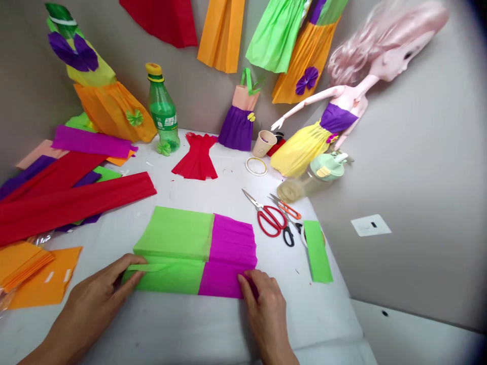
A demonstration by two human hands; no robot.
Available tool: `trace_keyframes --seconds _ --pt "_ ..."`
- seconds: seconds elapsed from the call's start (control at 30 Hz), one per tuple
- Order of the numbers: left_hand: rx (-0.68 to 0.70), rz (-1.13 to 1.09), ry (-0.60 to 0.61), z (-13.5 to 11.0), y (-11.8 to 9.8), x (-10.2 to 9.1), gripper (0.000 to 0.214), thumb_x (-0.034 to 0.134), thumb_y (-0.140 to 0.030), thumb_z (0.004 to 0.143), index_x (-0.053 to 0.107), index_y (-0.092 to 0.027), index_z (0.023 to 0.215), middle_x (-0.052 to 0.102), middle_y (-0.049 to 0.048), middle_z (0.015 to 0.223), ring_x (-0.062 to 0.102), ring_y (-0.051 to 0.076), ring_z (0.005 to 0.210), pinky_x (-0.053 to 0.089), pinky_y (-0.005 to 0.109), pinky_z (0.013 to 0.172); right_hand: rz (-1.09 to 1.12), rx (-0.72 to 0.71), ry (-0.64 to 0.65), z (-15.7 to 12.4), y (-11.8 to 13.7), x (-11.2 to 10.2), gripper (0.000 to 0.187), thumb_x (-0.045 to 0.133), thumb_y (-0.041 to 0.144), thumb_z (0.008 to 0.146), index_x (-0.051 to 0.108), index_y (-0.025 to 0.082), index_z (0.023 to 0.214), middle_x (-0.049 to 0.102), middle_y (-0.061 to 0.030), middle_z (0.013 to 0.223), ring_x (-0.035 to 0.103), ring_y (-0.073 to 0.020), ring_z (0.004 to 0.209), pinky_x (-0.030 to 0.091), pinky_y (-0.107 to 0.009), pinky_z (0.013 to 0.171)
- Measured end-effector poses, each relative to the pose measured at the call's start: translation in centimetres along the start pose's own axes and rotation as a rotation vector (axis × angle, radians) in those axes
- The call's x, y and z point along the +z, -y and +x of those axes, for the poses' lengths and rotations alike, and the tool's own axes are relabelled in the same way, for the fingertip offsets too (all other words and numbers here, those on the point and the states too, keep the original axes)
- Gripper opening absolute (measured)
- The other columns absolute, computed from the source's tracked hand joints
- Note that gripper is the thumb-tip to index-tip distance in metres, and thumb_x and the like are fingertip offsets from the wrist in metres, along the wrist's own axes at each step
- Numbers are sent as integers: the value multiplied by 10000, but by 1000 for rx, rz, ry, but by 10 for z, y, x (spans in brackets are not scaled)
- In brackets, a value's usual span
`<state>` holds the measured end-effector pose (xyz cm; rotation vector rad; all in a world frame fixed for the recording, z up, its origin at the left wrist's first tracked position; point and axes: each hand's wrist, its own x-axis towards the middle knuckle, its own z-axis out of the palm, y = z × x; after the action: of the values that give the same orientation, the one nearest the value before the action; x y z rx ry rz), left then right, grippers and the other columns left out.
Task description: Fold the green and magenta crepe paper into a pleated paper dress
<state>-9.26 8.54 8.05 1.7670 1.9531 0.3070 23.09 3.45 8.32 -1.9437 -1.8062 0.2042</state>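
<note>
A sheet of crepe paper [178, 232], green on the left and magenta on the right, lies on the white table with a crease running across it. My left hand [102, 289] pinches the near left corner of its green part, where a thin strip of green shows at the fingers. At the opposite near corner, my right hand [264, 299] grips the magenta edge between thumb and fingers. Beyond the sheet stands a small red paper dress [195, 156]. Red-handled scissors [266, 213] rest to the right of the sheet.
Folded crepe paper [87, 200] in several colours is heaped at the left. Behind are a green bottle [163, 109], a paper cup [264, 143] and a tape roll [256, 166]. A doll [338, 114] leans right, near a lidded cup [312, 177]. A green strip [318, 253] lies at the right edge.
</note>
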Motion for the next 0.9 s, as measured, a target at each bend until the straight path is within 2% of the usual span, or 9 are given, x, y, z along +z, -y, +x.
trace_keyframes --seconds 0.1,0.2,0.27,0.43,0.6,0.73,0.9 --pt "13 32 90 1 3 1 374 417 -566 908 656 -307 1035 748 -46 973 716 203 782 510 264 713 -17 -12 -1 1 0 2 485 342 458 1082 633 219 777 644 -24 689 551 -192 612 348 -313 638" --pt "47 68 79 3 3 3 371 408 -556 912 642 -303 1049 746 -23 1083 725 242 935 512 314 813 -41 -25 -13 2 0 3 472 342 448 1085 632 218 792 645 -25 697 552 -194 618 342 -315 649" --pt "68 92 67 3 2 3 365 403 -542 921 631 -294 1061 743 -8 1102 721 250 968 510 329 823 -55 -42 -21 3 0 2 464 343 445 1086 626 220 794 649 -22 702 550 -195 617 342 -315 656" --pt "92 139 46 4 2 1 333 407 -517 946 617 -290 1069 750 -14 1029 723 234 897 508 309 741 -72 -45 -12 6 1 1 467 327 446 1090 607 227 787 640 -11 674 544 -195 602 340 -313 653" --pt "139 169 0 5 4 4 382 369 -554 944 626 -284 1027 751 28 1036 721 262 906 490 331 718 -87 -41 0 7 2 0 477 316 435 1093 586 231 758 618 -7 642 531 -193 575 329 -314 638" --pt "89 162 31 5 -4 2 395 346 -580 930 586 -268 958 735 34 918 709 271 838 464 340 680 -98 -45 3 8 3 0 485 301 455 1091 592 225 778 633 -19 666 541 -198 593 329 -317 646" --pt "35 154 50 5 -10 -1 367 357 -553 920 567 -267 1013 693 9 781 695 242 750 428 305 612 -125 -42 16 7 2 1 499 282 451 1095 586 230 767 624 -15 645 537 -196 576 314 -320 640"
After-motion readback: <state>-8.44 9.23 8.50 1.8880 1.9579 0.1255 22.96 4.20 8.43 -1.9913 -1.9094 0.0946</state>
